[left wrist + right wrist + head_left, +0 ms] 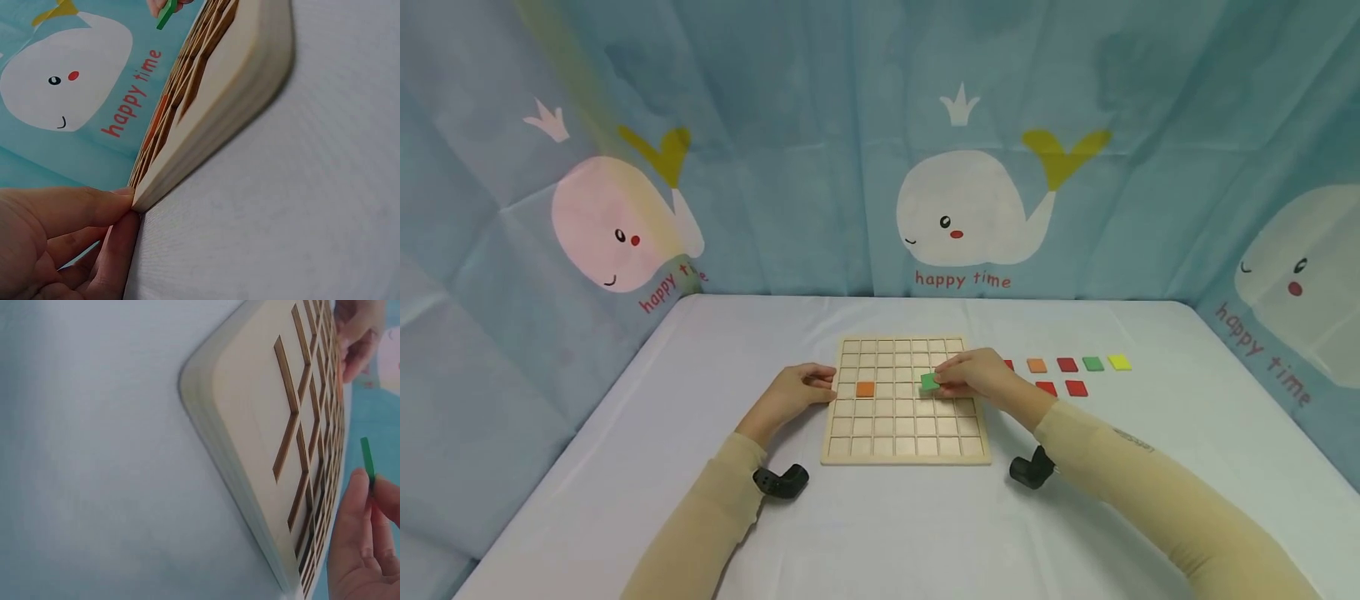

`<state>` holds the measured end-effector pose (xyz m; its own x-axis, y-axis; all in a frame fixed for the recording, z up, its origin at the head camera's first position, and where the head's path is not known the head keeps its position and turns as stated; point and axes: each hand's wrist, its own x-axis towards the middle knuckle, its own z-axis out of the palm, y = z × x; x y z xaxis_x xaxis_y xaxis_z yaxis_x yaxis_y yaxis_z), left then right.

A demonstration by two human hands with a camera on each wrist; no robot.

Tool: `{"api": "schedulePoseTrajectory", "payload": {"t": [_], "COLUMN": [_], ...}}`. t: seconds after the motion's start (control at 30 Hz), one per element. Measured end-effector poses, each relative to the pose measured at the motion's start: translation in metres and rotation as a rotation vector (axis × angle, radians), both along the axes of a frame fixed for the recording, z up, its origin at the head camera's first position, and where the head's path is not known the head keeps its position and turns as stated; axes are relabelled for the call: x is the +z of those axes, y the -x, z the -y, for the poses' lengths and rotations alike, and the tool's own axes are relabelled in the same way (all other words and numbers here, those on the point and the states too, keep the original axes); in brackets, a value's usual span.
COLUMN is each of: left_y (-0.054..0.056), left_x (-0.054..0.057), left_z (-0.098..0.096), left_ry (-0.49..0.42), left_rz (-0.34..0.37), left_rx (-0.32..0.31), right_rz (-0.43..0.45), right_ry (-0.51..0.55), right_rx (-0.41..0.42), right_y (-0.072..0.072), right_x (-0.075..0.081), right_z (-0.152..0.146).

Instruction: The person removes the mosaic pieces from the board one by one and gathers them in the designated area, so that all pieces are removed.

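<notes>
A square wooden grid board [905,427] lies on the white table, with one orange square tile [865,389] set in a cell toward its left side. My left hand [793,392] holds the board's left edge; the left wrist view shows the thumb and fingers [81,209] pinching that rim. Over the right half of the board, my right hand [981,375] pinches a green square tile [929,382] by one side. In the right wrist view this green tile [367,459] stands out from between thumb and fingertips, raised above the grid.
Right of the board, loose tiles lie in two rows: an orange tile [1037,366], a green tile [1093,364], a yellow tile [1119,362] and several red tiles [1077,388]. My right forearm partly covers the nearest ones. A whale-print curtain [805,208] hangs behind the table.
</notes>
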<state>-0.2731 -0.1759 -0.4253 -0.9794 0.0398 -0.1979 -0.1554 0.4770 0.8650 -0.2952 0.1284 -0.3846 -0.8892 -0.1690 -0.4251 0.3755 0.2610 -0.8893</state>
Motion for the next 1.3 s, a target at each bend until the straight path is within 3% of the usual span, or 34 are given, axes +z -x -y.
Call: {"api": "schedulePoseTrajectory", "payload": {"t": [0.43,0.77,1.07,1.3], "left_y": [-0.001,-0.001,0.001,-0.001], "left_x": [-0.002,-0.003,-0.004,-0.001], "left_z": [0.001,0.004,0.002,0.0], "left_ry": [0.022,0.01,-0.011,-0.001], "left_rz": [-0.003,-0.006,-0.017,-0.02], "left_rx": [0.001,-0.012,-0.013,-0.006], "right_rz": [-0.054,-0.083,-0.055,-0.08], "right_ry": [-0.025,-0.117,-0.215,-0.145], "right_rx": [0.014,0.036,-0.001,-0.013], "right_y": [-0.006,-0.009,-0.007,-0.008], "right_x": [0.005,0.009,0.018,0.019], "right_z": [-0.028,-0.057,-0.083,-0.095]}}
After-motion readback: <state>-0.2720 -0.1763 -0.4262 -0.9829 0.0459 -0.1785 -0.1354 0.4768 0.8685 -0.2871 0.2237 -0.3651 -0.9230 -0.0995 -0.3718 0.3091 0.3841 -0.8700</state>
